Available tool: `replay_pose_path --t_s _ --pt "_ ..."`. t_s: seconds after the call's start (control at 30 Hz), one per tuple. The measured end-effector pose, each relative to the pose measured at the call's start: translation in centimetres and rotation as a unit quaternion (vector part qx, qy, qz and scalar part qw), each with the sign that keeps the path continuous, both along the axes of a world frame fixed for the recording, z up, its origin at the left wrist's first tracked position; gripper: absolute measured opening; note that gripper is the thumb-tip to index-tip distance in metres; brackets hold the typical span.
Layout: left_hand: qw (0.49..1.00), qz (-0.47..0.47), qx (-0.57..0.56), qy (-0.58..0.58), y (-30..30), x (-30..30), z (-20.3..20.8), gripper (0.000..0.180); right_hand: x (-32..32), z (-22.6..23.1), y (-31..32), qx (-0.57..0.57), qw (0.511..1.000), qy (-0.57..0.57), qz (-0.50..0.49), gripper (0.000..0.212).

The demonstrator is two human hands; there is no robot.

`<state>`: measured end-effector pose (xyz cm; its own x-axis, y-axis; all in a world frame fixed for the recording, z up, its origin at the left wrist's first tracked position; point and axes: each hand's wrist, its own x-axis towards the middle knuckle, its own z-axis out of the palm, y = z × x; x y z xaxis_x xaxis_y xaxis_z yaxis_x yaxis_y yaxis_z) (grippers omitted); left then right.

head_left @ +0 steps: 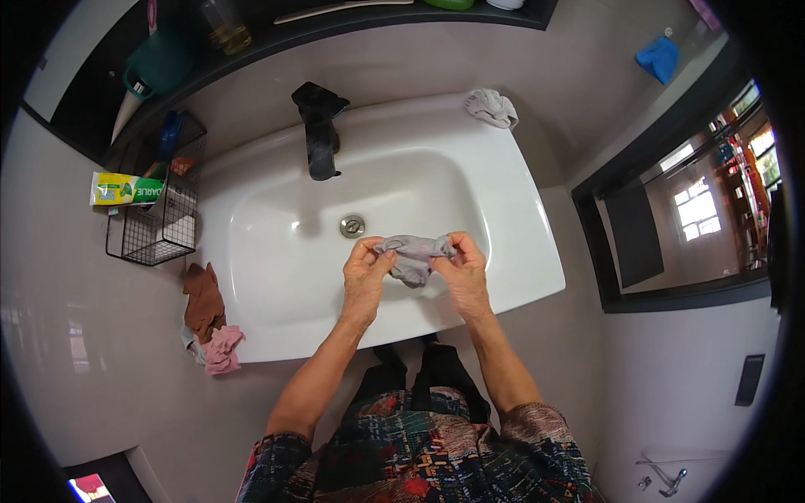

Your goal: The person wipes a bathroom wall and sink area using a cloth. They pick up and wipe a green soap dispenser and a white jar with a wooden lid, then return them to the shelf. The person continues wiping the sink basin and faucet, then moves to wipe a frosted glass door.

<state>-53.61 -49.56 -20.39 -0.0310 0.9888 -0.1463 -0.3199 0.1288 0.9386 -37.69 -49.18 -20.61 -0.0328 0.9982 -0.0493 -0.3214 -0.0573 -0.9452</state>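
Over the near part of the white sink (528, 251), a damp-looking grey sock (411, 261) is stretched sideways between both hands. My left hand (365, 272) pinches its left end with thumb and fingers. The right end is gripped the same way by my right hand (464, 272). The middle of the sock sags down between them. Just beyond lies the metal drain (352, 225), and a black faucet (320, 138) stands at the far edge of the basin. A second crumpled light-grey cloth (492, 109) rests on the sink's far right corner.
At the left, a black wire basket (155, 226) holds a yellow-and-green tube (126, 189). Brown cloth (204, 300) and pink cloth (223, 350) hang at the sink's left edge. A dark shelf (277, 35) carries a teal cup (159, 65). A black-framed mirror (683, 210) is at the right.
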Motion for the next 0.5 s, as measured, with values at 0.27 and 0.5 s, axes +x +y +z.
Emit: replay_pose_path --t_s 0.27,0.5 --pt "0.996 0.010 -0.012 -0.084 -0.1 0.2 1.4 0.013 -0.1 1.9 -0.4 -0.019 0.986 0.154 -0.053 0.023" --pt "0.993 0.094 -0.034 -0.057 0.6 0.8 0.6 0.012 4.4 3.2 -1.5 0.008 0.999 -0.039 0.024 0.030"
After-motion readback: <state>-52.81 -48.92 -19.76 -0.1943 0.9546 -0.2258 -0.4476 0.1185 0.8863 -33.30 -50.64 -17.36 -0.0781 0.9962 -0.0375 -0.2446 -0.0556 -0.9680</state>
